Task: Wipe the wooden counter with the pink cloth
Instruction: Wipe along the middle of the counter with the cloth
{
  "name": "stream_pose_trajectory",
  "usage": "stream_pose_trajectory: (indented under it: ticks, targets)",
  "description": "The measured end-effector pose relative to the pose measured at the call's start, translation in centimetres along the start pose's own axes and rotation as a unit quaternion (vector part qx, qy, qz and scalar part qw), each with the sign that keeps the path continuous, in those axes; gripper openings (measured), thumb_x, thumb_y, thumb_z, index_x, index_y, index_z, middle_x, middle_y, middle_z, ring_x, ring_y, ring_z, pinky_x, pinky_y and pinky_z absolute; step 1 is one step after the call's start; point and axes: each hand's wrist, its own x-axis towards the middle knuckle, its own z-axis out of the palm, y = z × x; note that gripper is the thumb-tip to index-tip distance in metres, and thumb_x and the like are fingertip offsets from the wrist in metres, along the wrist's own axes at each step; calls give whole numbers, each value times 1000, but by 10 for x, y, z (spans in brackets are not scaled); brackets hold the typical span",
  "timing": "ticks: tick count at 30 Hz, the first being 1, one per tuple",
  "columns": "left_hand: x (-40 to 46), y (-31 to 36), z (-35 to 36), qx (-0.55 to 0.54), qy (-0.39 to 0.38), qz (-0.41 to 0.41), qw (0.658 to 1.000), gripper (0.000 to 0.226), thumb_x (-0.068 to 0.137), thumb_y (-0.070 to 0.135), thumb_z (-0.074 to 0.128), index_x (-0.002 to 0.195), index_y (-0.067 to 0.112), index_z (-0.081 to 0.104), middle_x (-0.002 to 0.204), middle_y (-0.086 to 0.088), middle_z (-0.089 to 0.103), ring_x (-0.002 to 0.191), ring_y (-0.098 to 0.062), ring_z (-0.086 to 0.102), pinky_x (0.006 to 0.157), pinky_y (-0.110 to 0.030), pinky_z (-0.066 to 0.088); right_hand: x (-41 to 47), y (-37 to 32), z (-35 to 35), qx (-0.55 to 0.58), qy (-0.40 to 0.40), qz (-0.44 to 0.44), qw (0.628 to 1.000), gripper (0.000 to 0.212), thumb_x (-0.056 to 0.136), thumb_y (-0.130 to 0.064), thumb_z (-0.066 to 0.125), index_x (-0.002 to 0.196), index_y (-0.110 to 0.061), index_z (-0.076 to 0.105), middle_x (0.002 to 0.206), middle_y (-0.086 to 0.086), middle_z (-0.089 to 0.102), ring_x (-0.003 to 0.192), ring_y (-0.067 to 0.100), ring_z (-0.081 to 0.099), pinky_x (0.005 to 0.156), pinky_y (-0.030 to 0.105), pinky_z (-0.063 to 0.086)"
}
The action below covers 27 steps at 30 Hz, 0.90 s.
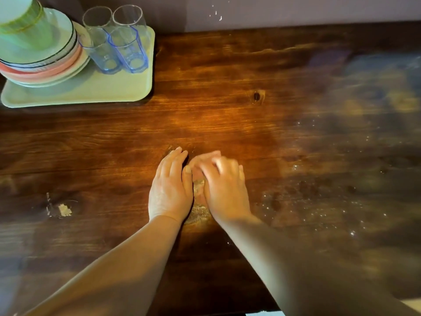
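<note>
Head view: dark stained wooden counter (227, 87); pale green rectangular tray (91, 92), far left, bearing stacked plates (45, 65) and two clear tumblers (118, 46); left hand (169, 190) flat, fingers together; right hand (224, 188) blurred, grip unclear; pale crumbs (199, 201) between them; pink cloth unseen.

Head camera looks steeply down, close over counter (227, 87).

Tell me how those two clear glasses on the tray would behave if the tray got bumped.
The two glasses look tall and narrow, so they would probably tip easily. They stand close together on the smooth tray, so one might knock the other or slide. They look thin-walled and likely fragile.
</note>
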Motion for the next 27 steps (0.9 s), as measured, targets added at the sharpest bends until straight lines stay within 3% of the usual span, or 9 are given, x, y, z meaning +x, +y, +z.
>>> stream_pose_trajectory:
  ticks: [5,9,12,14,16,21,24,27]
  targets:
    - [1,1,2,66,-4,22,998,44,102,31,39,142,15,50,150,0,44,142,-17,33,117,-35,29,-42,16,-8,-3,-2,-55,998,61,58,-18,90,113,-27,65,115,-3,58,106,21,50,93,53,49]
    - [2,-2,4,112,0,43,993,44,103,27,43,144,12,47,153,-4,41,146,-20,28,123,-36,13,14,9,-9,14,36,-9,999,33,81,-13,71,102,-37,65,116,-12,56,107,17,43,94,56,46]
    - [2,0,4,112,-3,50,992,45,102,26,44,145,11,46,154,-5,40,146,-21,28,123,-40,16,-1,9,-3,13,66,48,997,41,77,-13,77,106,-36,60,113,-6,57,106,23,46,92,61,48]
    - [3,0,3,116,-10,52,992,46,103,26,43,146,11,45,155,-5,38,146,-22,28,123,-40,16,-39,12,-3,-1,63,57,996,53,66,-17,84,110,-34,60,115,-4,56,106,21,45,89,51,51]
    - [3,1,4,119,-14,50,992,46,103,27,41,146,11,45,155,-5,38,146,-22,27,123,-40,17,-66,17,-7,-1,45,22,999,52,66,-22,84,113,-31,63,116,-3,56,105,15,42,86,44,50]
    - [5,-1,5,122,-13,49,991,45,102,26,42,145,11,46,154,-5,39,146,-22,27,122,-39,18,-9,23,-19,8,50,68,996,38,73,-16,74,103,-36,62,115,-8,52,112,19,37,101,66,42]
    - [4,0,4,121,-14,48,991,45,102,26,42,145,11,46,154,-4,39,146,-21,27,122,-41,20,-14,18,-18,13,73,107,992,50,69,-13,81,105,-39,58,114,-7,55,111,23,42,97,65,45]
    - [4,1,3,112,-12,53,992,45,102,25,42,144,10,47,154,-6,40,146,-23,28,121,-43,23,-67,14,-16,-1,58,126,990,38,78,-27,67,116,-32,64,118,-4,58,111,23,47,96,62,47]
